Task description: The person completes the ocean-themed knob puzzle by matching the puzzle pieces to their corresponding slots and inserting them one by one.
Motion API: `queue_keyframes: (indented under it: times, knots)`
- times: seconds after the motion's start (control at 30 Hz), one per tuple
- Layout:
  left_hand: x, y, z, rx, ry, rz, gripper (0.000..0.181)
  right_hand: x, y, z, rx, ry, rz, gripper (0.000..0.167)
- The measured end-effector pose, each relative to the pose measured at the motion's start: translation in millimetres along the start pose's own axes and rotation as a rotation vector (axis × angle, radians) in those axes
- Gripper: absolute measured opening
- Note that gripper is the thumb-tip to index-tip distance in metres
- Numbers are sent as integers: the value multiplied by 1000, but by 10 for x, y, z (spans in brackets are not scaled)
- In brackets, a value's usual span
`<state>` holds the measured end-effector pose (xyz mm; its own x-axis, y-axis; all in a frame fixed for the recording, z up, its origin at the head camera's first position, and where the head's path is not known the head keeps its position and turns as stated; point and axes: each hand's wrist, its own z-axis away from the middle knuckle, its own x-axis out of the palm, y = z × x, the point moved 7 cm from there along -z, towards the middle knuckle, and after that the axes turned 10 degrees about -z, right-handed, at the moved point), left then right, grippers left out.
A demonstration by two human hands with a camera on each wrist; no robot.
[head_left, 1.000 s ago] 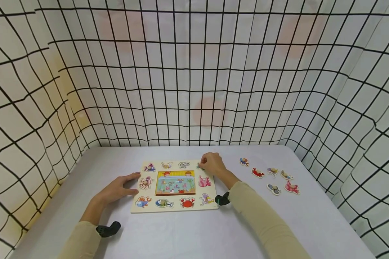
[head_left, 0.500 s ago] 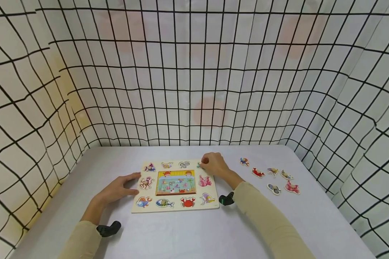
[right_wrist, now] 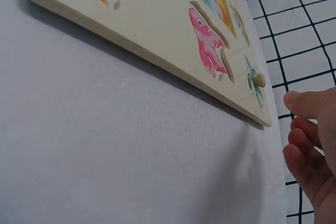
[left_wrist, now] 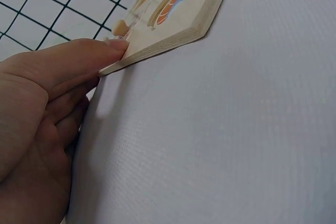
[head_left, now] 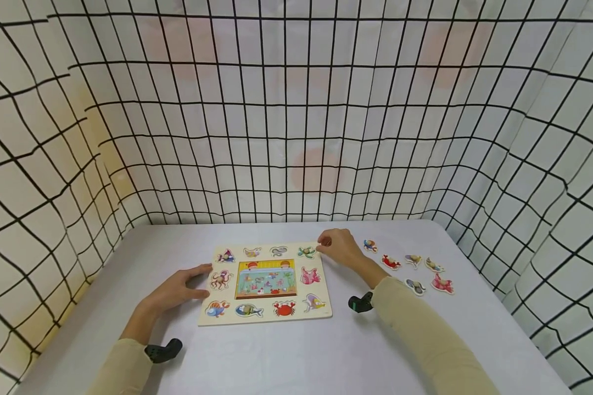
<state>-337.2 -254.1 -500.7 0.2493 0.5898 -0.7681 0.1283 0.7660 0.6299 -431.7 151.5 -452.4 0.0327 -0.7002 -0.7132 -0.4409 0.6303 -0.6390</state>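
Observation:
A pale wooden puzzle board (head_left: 299, 307) printed with sea animals lies flat on the white table. My left hand (head_left: 175, 288) rests along its left edge, thumb and fingers apart; the left wrist view shows the thumb (left_wrist: 100, 51) touching the board's edge. A green turtle piece (head_left: 306, 252) with a wooden knob (right_wrist: 259, 80) sits in the board's upper right corner. Just right of that corner hovers my right hand (head_left: 343, 248), fingers loosely bent and holding nothing. On the board, an octopus piece (head_left: 221, 280) and a blue-orange piece (head_left: 217, 309) show near the left hand.
Several loose knobbed pieces lie on the table to the right, among them a red crab (head_left: 391, 262), a pink piece (head_left: 442, 283) and a blue one (head_left: 370, 245). White walls with a black grid (head_left: 286, 120) surround the table. Dark devices (head_left: 163, 351) sit on both wrists.
My right hand has let go of the turtle piece and moved right, off the board's corner, so the turtle now shows fully. The left hand stays at the board's edge.

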Motion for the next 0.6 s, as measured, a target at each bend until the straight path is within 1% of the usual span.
queue_keyframes:
  times: [0.17, 0.37, 0.53, 0.6]
  knots:
    - [-4, -26, -6, 0, -3, 3, 77, -117, 41, 74, -1, 3, 11, 15]
    - [-17, -48, -9, -7, 4, -2, 77, -267, 127, 180, 43, -10, 17, 16]
    - [4, -34, -16, 4, -4, -13, 77, -411, 205, 306, 61, 2, 37, 14]
    - [5, -35, -28, 7, -4, -24, 77, -481, 224, 361, 54, 11, 44, 14]
